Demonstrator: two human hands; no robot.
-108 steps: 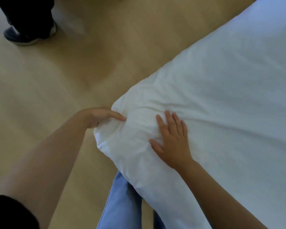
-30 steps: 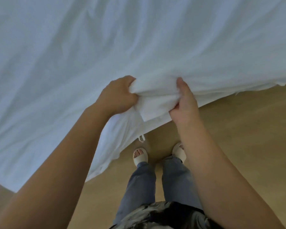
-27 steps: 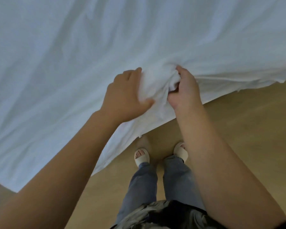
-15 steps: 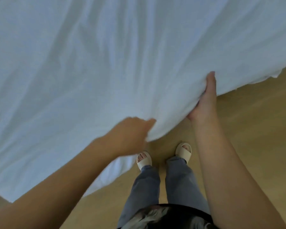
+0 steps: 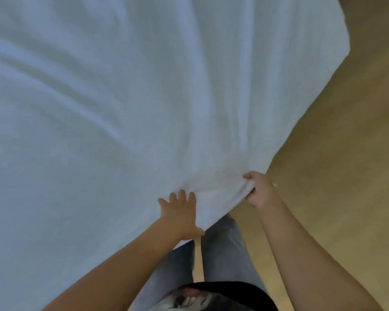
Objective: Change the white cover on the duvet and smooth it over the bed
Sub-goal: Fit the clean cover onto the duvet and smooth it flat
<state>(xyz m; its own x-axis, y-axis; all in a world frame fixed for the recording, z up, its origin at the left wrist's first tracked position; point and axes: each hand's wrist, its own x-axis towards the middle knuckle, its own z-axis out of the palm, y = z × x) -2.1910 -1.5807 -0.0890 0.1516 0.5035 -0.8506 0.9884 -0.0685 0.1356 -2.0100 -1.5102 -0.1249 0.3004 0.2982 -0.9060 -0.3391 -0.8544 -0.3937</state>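
The white duvet in its cover (image 5: 133, 113) fills the upper left of the view, stretched with long folds that run toward its near corner. My right hand (image 5: 259, 189) is shut on that corner, with fabric bunched in its fist. My left hand (image 5: 181, 215) lies flat on the cover just left of the corner, fingers spread, holding nothing. The bed under the duvet is hidden.
Light wooden floor (image 5: 337, 158) shows to the right and below the duvet's edge. My own legs in blue jeans (image 5: 222, 254) stand right under the corner. The picture is blurred by motion.
My right hand slid along the edge to the corner and closed on it. My left hand let go and now presses flat. The duvet's edge swung up to the right.
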